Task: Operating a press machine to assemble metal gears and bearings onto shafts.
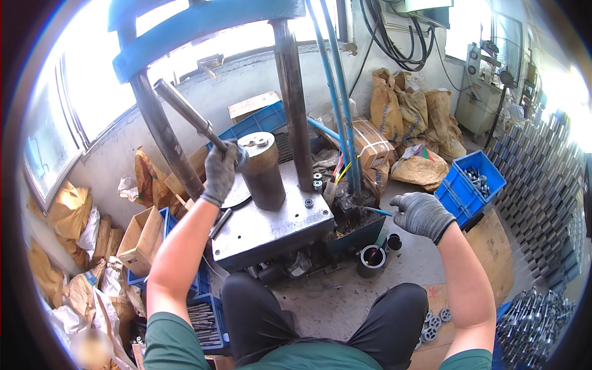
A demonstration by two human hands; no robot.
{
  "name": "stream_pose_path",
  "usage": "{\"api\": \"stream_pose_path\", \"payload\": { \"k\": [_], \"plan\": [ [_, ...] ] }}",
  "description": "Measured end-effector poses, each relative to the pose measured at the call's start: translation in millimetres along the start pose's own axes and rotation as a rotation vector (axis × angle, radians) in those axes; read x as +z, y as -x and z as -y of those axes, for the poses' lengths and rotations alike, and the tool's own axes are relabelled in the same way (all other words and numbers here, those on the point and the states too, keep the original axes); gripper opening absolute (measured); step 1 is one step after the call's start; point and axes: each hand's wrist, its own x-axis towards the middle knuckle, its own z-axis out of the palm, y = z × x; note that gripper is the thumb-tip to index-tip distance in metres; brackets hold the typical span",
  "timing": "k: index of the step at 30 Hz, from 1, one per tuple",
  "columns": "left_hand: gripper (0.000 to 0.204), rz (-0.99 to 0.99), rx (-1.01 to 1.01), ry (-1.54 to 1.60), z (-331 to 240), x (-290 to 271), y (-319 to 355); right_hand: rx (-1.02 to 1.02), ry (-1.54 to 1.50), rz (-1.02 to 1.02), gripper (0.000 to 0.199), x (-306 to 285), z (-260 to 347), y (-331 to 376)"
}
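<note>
My left hand [221, 174], in a grey work glove, is closed around the lower part of a long stepped metal shaft [185, 111]. The shaft tilts up and to the left, between the two round posts of a blue-topped press [288, 105]. Just right of that hand stands a thick dark steel cylinder [264, 182] with a bright top, on the press's flat metal table [277, 233]. My right hand [422, 216], gloved too, is closed on the end of a thin blue lever [377, 211] beside the press. A short metal pin [221, 224] lies at the table's left edge.
Small rings [309, 203] sit on the press table. A dark pot [372, 260] stands on the floor before it. To the right are a blue crate of metal parts [473, 179] and stacked tubes [536, 191]; a blue crate of rods [206, 322] is at lower left.
</note>
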Motion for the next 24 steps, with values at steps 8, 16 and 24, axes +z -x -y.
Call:
{"api": "stream_pose_path", "payload": {
  "k": [8,16,24],
  "plan": [
    [0.015,-0.078,-0.155,-0.394,74.9,4.9,-107.3,0.022,0.018,0.039,0.036,2.0,-1.9,-4.0],
    [0.030,-0.005,-0.112,-0.534,81.6,41.5,-119.9,0.048,-0.016,0.049,0.036,1.0,3.2,-2.7],
    [0.025,0.008,-0.162,-0.480,86.7,39.4,-118.6,0.059,-0.009,0.261,0.039,-8.5,17.9,-8.8]
  ]
}}
